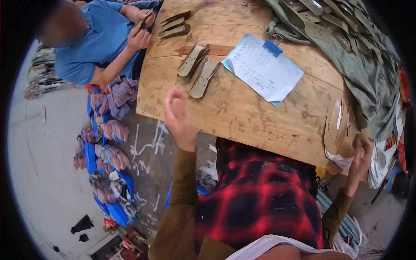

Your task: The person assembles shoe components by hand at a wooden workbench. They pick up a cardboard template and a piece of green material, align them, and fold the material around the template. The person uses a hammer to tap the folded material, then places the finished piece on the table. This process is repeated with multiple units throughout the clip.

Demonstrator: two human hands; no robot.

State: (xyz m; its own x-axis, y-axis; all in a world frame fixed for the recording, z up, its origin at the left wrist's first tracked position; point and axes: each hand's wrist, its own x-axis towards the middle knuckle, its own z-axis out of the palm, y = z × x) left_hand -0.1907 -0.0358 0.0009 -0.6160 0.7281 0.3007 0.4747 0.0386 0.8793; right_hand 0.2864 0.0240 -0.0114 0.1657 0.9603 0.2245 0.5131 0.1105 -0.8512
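My left hand [178, 116] is raised off the table's left front edge, slightly blurred, its fingers loosely bent and nothing visible in them. Just beyond it lie two small bundles of olive, sole-shaped pieces with small holes, the left bundle [188, 67] and the right bundle [199, 86]. At the table's right edge my right hand [360, 157] is beside a stack of tan, sole-shaped pieces [333, 125]. Its fingers are blurred and partly turned away, so whether they grip a piece does not show.
A paper with handwriting [264, 69] lies mid-table under a blue binder clip [272, 47]. Far right, green cloth [346, 73] bears a heap of olive pieces [318, 30]. A co-worker in a blue shirt [102, 39] handles a piece near more bundles [175, 26]. Blue bins [90, 156] stand at left.
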